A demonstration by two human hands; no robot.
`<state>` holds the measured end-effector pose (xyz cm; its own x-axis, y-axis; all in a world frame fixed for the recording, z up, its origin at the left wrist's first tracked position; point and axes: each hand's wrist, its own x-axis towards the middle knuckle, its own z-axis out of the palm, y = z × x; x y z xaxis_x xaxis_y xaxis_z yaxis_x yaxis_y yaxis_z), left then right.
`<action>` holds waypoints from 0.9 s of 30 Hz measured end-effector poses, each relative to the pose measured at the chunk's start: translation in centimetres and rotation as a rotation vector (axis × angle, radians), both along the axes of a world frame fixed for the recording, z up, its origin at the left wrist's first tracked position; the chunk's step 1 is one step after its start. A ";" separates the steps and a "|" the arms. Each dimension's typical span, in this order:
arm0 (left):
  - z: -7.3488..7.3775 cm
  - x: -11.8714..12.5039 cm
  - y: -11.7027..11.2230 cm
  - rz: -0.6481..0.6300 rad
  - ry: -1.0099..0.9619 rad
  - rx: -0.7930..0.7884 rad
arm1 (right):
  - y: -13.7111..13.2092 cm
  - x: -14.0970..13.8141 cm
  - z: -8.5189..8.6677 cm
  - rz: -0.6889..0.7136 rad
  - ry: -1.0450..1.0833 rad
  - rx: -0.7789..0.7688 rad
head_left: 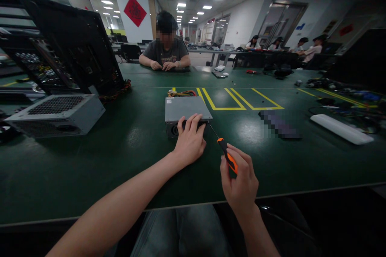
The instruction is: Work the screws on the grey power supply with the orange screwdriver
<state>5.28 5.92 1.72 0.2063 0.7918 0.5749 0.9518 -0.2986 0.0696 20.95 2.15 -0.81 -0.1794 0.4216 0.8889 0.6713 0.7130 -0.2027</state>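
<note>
My left hand point(189, 141) lies flat on the small supply point(183, 108) at frame centre, fingers spread over its top and front edge, pressing down rather than clasping. My right hand point(241, 184), lower right of centre, is closed around the orange handle of the driver point(224, 150). The thin shaft angles up and left toward the supply's near right corner, but I cannot tell whether the tip touches.

I judge the supply to be a stiff sheet-metal box, fairly heavy for its bulk, with hard corners and smooth sides that could slide on the green mat point(120, 156). The long side walls look like the safest hold, well away from the wires point(181, 93) bunched behind it. The driver is light and rigid, and its tip is prone to slipping.

There is bare mat on both sides of the supply. A bigger supply point(57, 114) and an open case point(69, 48) crowd the left, and a white bar point(340, 128) lies well off at right. The table's near edge point(90, 213) runs just below my wrists, so there is little room to pull back.
</note>
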 end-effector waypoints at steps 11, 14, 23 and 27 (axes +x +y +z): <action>0.3 -0.2 -0.1 -0.008 -0.003 -0.021 | -0.1 -0.1 0.1 -0.025 0.038 -0.051; 0.3 -0.3 -0.2 -0.001 0.013 -0.019 | -0.1 -0.2 -0.1 -0.018 0.039 -0.054; 0.4 -0.5 -0.1 0.012 0.065 -0.018 | -0.1 0.1 0.1 -0.011 0.040 -0.066; 0.4 -0.5 0.0 0.012 0.062 -0.020 | -0.2 0.0 0.3 0.023 0.027 -0.076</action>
